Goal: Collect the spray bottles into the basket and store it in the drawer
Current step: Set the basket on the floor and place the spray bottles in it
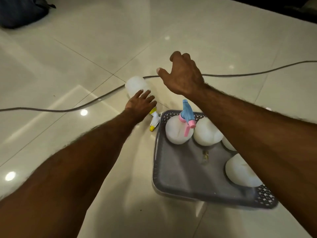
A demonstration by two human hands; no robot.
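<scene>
Left grip (141, 103) on floor bottle (137, 87), right (181, 74) loose; basket (180, 169) w/ several bottles.

Glossy cream tile floor (68, 48) is reflecting ceiling lights.
A grey cable (257, 73) is lying across it; perhaps a dark bag (20, 11) far left.
</scene>
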